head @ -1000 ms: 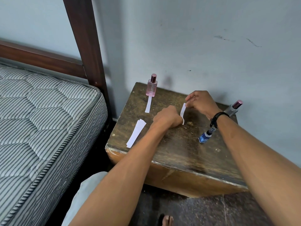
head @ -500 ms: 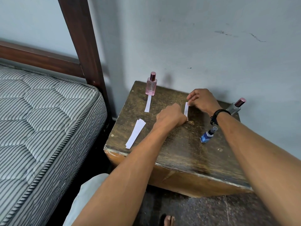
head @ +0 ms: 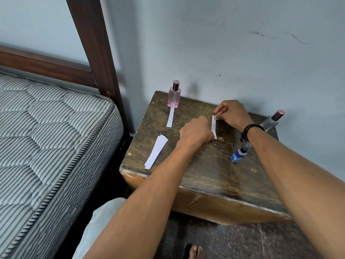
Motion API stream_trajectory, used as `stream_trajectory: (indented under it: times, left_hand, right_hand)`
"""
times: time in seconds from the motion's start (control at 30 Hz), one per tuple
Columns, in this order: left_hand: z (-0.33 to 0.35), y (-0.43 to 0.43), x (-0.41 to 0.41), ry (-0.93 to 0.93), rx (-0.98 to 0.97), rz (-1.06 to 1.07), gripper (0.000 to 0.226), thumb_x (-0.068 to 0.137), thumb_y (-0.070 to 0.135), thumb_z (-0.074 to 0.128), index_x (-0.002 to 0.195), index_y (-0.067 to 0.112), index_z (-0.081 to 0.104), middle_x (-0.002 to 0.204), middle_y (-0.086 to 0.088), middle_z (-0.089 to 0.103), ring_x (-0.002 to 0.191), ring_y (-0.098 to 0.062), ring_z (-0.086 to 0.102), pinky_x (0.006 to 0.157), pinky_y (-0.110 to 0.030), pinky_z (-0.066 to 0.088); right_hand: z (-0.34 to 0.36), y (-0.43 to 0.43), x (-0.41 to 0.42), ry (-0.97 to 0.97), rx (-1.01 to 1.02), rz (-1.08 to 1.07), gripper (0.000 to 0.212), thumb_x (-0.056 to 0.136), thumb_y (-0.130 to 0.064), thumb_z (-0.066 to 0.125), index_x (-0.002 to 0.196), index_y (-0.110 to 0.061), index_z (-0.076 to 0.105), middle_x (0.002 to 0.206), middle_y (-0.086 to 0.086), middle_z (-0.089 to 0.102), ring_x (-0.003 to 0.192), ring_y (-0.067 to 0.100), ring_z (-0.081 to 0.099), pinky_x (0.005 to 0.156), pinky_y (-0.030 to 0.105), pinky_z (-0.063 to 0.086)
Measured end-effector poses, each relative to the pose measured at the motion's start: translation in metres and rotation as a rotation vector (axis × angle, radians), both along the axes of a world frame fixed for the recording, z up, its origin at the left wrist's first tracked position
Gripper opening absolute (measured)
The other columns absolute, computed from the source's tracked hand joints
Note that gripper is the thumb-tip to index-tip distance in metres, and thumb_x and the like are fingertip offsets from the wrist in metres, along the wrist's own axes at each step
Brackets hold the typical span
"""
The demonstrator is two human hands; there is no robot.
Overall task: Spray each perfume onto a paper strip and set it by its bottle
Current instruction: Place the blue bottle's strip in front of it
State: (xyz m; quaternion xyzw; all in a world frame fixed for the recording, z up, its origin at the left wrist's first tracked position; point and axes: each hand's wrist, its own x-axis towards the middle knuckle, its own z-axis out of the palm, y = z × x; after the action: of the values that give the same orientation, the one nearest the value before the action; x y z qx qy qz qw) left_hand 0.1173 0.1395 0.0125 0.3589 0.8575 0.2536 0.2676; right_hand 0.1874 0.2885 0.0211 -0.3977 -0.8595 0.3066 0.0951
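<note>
So the paper strip (head: 214, 126) went from bent to nearly straight; right hand (head: 232, 113) fingers (head: 220, 116) pinch its far end, left hand (head: 196, 131) grips the near end; it's over the middle of the counter (head: 205, 174), apparently not yet set beside the blue bottle (head: 239, 154).

Tabletop (head: 214, 163) lies open left of the blue bottle (head: 237, 157); wall (head: 205, 62) blocks behind

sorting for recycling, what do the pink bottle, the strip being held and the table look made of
Pink bottle: likely glass, clear pink and glossy, though hard plastic is possible; its cap looks like shiny metal. Strip: thin matte white paper, pinched by the left hand and right hand. Table: wood, dark worn top with pale chipped edges.
</note>
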Motion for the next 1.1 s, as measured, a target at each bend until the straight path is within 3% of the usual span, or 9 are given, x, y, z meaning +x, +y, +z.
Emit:
stream_trajectory:
  times: [0.1, 0.23, 0.4, 0.5, 0.8, 0.93, 1.1]
  left_hand:
    - [-0.001, 0.001, -0.001, -0.007, 0.001, 0.002, 0.033, 0.081, 0.026, 0.077, 0.111, 0.019, 0.068, 0.113, -0.007, 0.071, 0.107, -0.032, 0.066, 0.091, -0.044, 0.054]
    - [-0.003, 0.004, -0.005, -0.062, -0.011, 0.01, 0.029, 0.08, 0.029, 0.078, 0.107, 0.021, 0.071, 0.11, -0.006, 0.073, 0.105, -0.03, 0.067, 0.095, -0.047, 0.054]
    - [-0.004, 0.005, -0.011, -0.096, -0.012, 0.022, 0.018, 0.083, 0.024, 0.074, 0.101, 0.023, 0.074, 0.106, -0.003, 0.074, 0.103, -0.028, 0.068, 0.095, -0.047, 0.055]
    - [-0.004, 0.004, -0.015, -0.095, -0.011, 0.019, 0.016, 0.086, 0.023, 0.071, 0.101, 0.022, 0.075, 0.108, -0.004, 0.075, 0.105, -0.027, 0.068, 0.096, -0.046, 0.054]
    - [0.0, -0.004, -0.015, -0.109, 0.019, 0.023, 0.011, 0.085, 0.015, 0.07, 0.082, 0.023, 0.075, 0.104, -0.003, 0.077, 0.105, -0.027, 0.069, 0.099, -0.049, 0.053]
    - [0.005, -0.009, -0.011, -0.102, 0.039, 0.018, 0.011, 0.085, 0.017, 0.071, 0.078, 0.024, 0.076, 0.108, 0.0, 0.077, 0.107, -0.025, 0.069, 0.101, -0.048, 0.051]
    - [0.008, -0.024, -0.005, -0.11, 0.033, 0.032, 0.015, 0.087, 0.02, 0.068, 0.074, 0.026, 0.072, 0.104, -0.001, 0.076, 0.102, -0.027, 0.07, 0.098, -0.048, 0.054]
  right_hand:
    - [0.0, 0.0, 0.0, -0.01, 0.018, -0.001, 0.023, 0.079, -0.005, 0.085, 0.079, -0.023, 0.071, 0.083, 0.001, 0.075, 0.083, 0.016, 0.069, 0.082, 0.032, 0.056]
    - [0.0, 0.0, 0.002, 0.002, 0.029, -0.011, 0.016, 0.085, -0.008, 0.08, 0.082, -0.022, 0.074, 0.083, -0.001, 0.074, 0.082, 0.013, 0.068, 0.069, 0.019, 0.047]
    - [0.001, 0.0, 0.013, 0.101, -0.032, -0.043, 0.01, 0.089, -0.007, 0.076, 0.089, -0.017, 0.077, 0.083, 0.002, 0.076, 0.083, 0.017, 0.073, 0.09, 0.036, 0.06]
    - [0.003, -0.005, 0.025, 0.182, -0.069, -0.074, 0.013, 0.092, -0.01, 0.075, 0.086, -0.023, 0.075, 0.088, 0.001, 0.075, 0.088, 0.021, 0.073, 0.091, 0.04, 0.06]
    - [-0.001, -0.033, 0.098, 0.393, -0.277, -0.296, 0.011, 0.095, -0.011, 0.071, 0.095, -0.021, 0.073, 0.101, 0.005, 0.076, 0.093, 0.017, 0.071, 0.082, 0.026, 0.056]
    - [-0.004, -0.053, 0.125, 0.497, -0.35, -0.417, 0.012, 0.093, -0.004, 0.071, 0.094, -0.015, 0.077, 0.102, 0.009, 0.076, 0.095, 0.023, 0.072, 0.092, 0.037, 0.06]
    - [-0.013, -0.088, 0.146, 0.485, -0.388, -0.465, 0.02, 0.095, -0.005, 0.067, 0.101, -0.02, 0.077, 0.107, 0.001, 0.077, 0.106, 0.016, 0.071, 0.098, 0.034, 0.056]
